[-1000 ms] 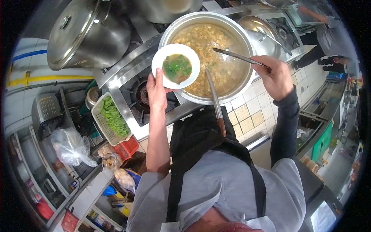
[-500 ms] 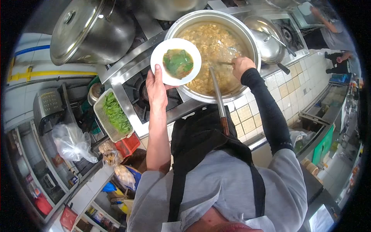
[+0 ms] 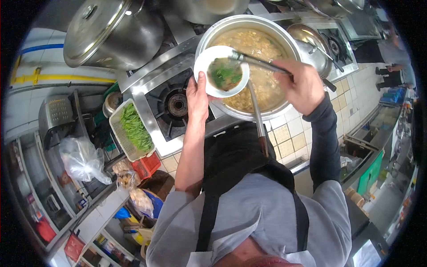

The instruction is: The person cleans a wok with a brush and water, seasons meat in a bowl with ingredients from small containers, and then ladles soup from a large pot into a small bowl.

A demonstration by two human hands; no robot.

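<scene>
My left hand [image 3: 198,97] holds a white bowl [image 3: 201,66] by its left rim, with green leaves and broth [image 3: 225,74] inside. The bowl is over the left edge of a large pot [image 3: 291,49] of brownish soup [image 3: 262,44]. Closed around the handle of a metal ladle [image 3: 255,61], my right hand [image 3: 304,86] is blurred above the pot's right side. The ladle's head is at the bowl's upper right rim. A second long utensil [image 3: 258,111] with a wooden handle leans in the pot towards my apron.
A burner [image 3: 177,105] lies left of the pot, beside a basket of green leaves [image 3: 135,129]. A lidded pot [image 3: 129,44] stands at the back left. Right of the soup pot are a metal pan [image 3: 327,69] and a burner [image 3: 334,46]. Another person [image 3: 393,49] stands far right.
My right hand has lifted the ladle out of the soup and brought its head to the bowl. The bowl in my left hand has shifted right, over the pot.
</scene>
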